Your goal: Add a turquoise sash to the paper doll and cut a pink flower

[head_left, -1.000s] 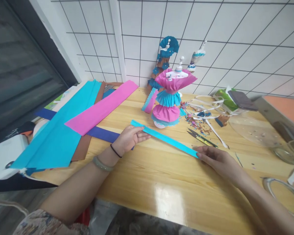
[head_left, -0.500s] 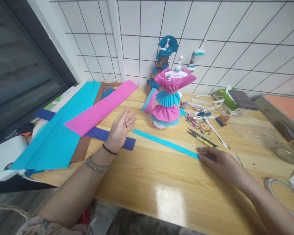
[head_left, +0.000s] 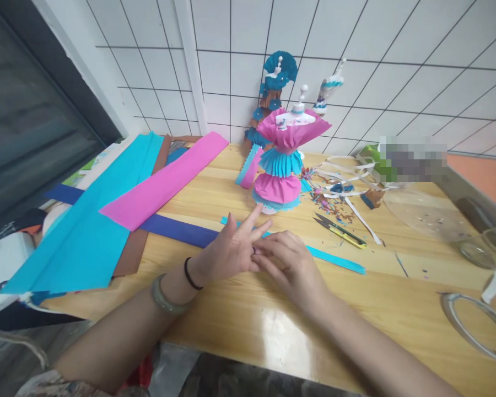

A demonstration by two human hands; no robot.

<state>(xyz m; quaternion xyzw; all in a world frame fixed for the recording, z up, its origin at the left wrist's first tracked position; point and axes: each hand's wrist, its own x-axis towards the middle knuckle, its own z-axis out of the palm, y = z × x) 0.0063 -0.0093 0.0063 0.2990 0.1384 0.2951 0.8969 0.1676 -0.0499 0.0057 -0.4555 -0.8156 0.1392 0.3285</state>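
My left hand (head_left: 233,242) is held palm-up over the table with its fingers spread, a black band and a pale bangle on the wrist. My right hand (head_left: 287,262) pinches a finger of that left hand, close to a small dark ring that is mostly covered. Behind both hands lies a narrow cyan paper strip (head_left: 337,259), partly hidden by them. A tiered paper decoration (head_left: 276,187) in pink and cyan, with a white beaded top, stands just beyond. The left forearm is near a dark blue paper strip (head_left: 179,231).
Pink paper (head_left: 169,182) and wide cyan paper (head_left: 82,237) overlap at left. Yellow-handled thread snips (head_left: 343,231) lie right of centre among paper scraps (head_left: 330,207). A teal-and-brown decoration (head_left: 273,99) leans on the tiled wall. A clear ring (head_left: 450,309) is at right.
My right hand has let go of the cyan strip and moved left to pinch a finger of my left hand. The left hand has shifted right and nearer, fingers spreading.
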